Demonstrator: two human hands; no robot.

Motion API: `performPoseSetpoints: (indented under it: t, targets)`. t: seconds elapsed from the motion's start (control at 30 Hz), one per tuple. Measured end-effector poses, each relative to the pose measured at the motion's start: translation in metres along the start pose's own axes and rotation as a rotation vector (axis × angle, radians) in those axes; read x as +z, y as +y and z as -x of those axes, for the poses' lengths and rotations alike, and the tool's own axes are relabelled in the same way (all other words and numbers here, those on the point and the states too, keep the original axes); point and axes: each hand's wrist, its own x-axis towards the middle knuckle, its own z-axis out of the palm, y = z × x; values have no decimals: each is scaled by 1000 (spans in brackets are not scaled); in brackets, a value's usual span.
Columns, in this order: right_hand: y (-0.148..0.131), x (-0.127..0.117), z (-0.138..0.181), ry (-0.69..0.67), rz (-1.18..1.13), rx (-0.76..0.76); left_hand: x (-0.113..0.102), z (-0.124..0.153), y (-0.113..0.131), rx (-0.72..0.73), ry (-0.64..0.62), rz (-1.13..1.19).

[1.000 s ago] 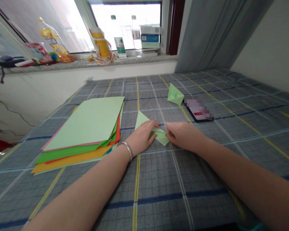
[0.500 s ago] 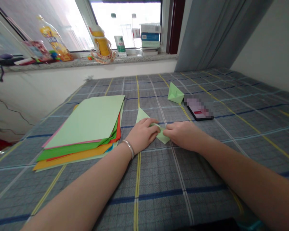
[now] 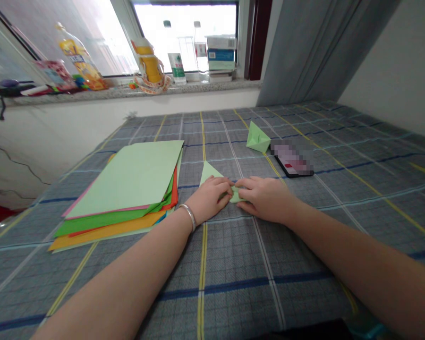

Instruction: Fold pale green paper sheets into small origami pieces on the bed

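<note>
A piece of pale green folded paper (image 3: 210,171) lies on the checked cloth, with one pointed corner showing beyond my left hand (image 3: 214,197). That hand, a silver bangle at its wrist, presses down on the paper with curled fingers. My right hand (image 3: 264,197) grips the paper's right end, its thumb at the near side and its fingers on top. Both hands cover most of the sheet, so the folds under them are hidden. Farther back stands a folded green paper shape (image 3: 258,138) with a pointed top.
A stack of coloured paper (image 3: 127,174) lies to the left. Beside the green shape is a phone (image 3: 293,163), its screen partly blurred. Bottles, a yellow cup (image 3: 150,66) and boxes (image 3: 221,54) line the windowsill behind the checked cloth (image 3: 233,264). A grey curtain (image 3: 301,52) hangs at right.
My right hand has shifted slightly left and spread its grip over the paper's right end. The lower corner that stuck out toward me is now folded or covered. My left hand stays nearly in place.
</note>
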Motion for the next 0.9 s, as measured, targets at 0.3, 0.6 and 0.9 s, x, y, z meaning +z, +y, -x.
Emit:
performPoseSetpoints:
  t: [0.3,0.6,0.9]
  targets:
    - [-5,12,-5,113,-17,73,2,0,-2,-17,8,5]
    - [-14,6,-7,93,-16,274,1,-1,0,-2,-9,-16]
    - [-11,6,-6,-1,-58,483,-4,-1,6,59,-61,-102]
